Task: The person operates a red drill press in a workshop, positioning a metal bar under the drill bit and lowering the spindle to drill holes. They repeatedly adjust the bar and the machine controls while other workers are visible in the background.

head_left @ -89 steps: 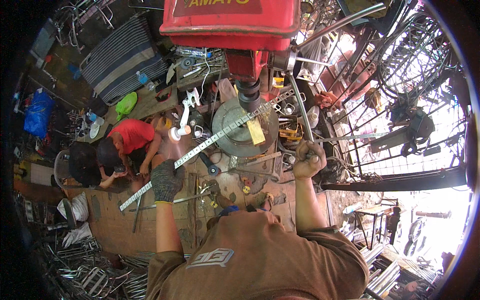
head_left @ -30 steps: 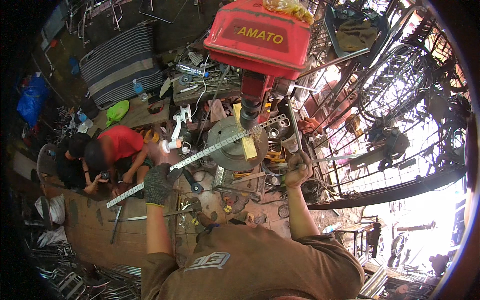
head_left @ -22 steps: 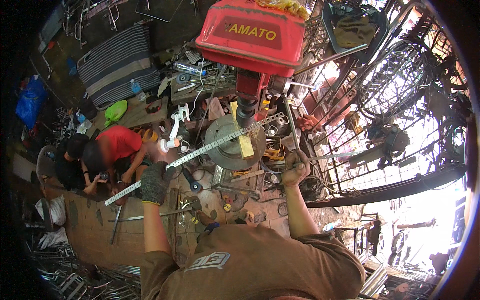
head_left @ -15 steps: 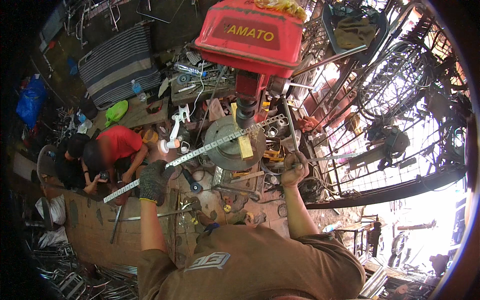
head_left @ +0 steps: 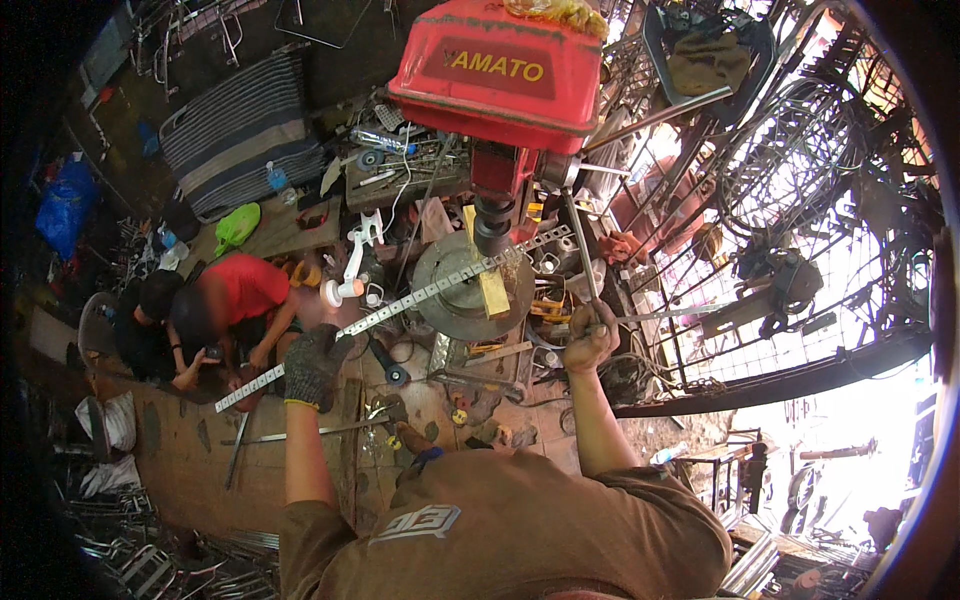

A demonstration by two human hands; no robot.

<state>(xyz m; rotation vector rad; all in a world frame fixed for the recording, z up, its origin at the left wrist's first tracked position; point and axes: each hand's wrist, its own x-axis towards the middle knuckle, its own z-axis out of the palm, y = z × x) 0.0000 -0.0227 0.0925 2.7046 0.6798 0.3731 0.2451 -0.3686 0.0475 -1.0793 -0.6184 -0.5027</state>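
Note:
My left hand (head_left: 313, 367), in a dark knitted glove, is closed around a long pale metal strip (head_left: 410, 301) with a row of holes. The strip slants up to the right, across a yellowish wooden block (head_left: 493, 290) on the round metal table (head_left: 430, 275) of a red drill press (head_left: 495, 85). Above the strip's far part stands the dark chuck (head_left: 491, 228); whether a bit touches the metal I cannot tell. Bare, my right hand (head_left: 592, 338) grips the low end of the press's feed lever (head_left: 581, 240).
Two people crouch at the left, one in a red shirt (head_left: 245, 285). A cluttered bench (head_left: 400, 185) stands behind the press. Metal grilles and coiled wire (head_left: 800, 160) fill the right side. Thin metal bars (head_left: 320, 431) and a black angle grinder (head_left: 388, 362) lie on the floor.
The view has shifted slightly. Both hands keep their grips, and the strip and lever lie nearly where they were.

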